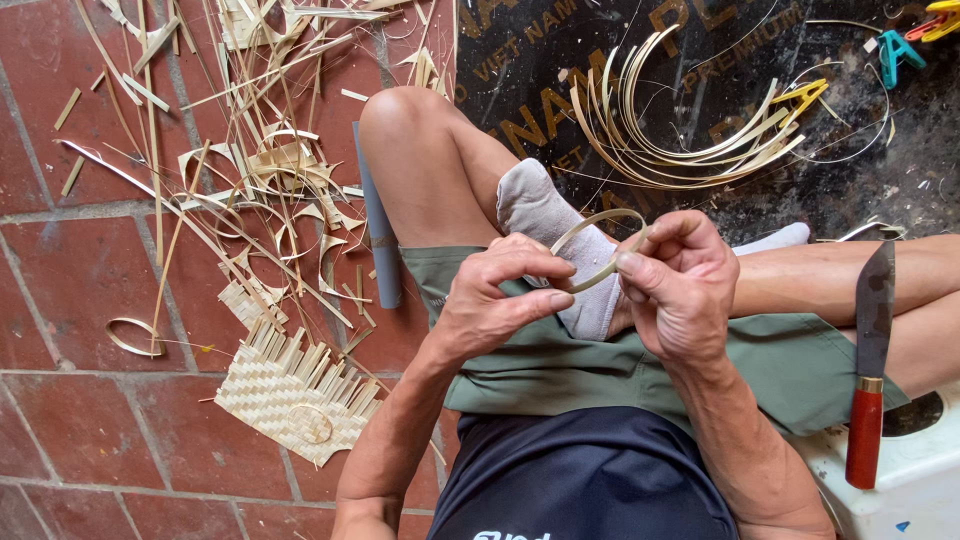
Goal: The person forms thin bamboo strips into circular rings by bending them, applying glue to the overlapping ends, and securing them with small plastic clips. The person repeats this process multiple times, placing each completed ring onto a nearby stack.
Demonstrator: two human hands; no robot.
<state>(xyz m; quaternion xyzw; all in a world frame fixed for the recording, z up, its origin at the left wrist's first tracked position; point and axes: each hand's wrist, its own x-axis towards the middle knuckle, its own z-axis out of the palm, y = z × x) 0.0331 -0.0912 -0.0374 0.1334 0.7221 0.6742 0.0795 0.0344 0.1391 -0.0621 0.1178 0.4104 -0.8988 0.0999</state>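
Both my hands hold one thin bamboo strip bent into a small ring above my lap. My left hand pinches the ring's left end between thumb and fingers. My right hand grips the right side, thumb pressed on the strip. Behind the ring lies my foot in a grey sock, crossed over my green shorts.
A knife with a red wooden handle rests at the right on a white stool. A bundle of curved bamboo strips lies on a black mat ahead. A woven bamboo piece, a small bamboo ring and loose offcuts litter the red tiles at left.
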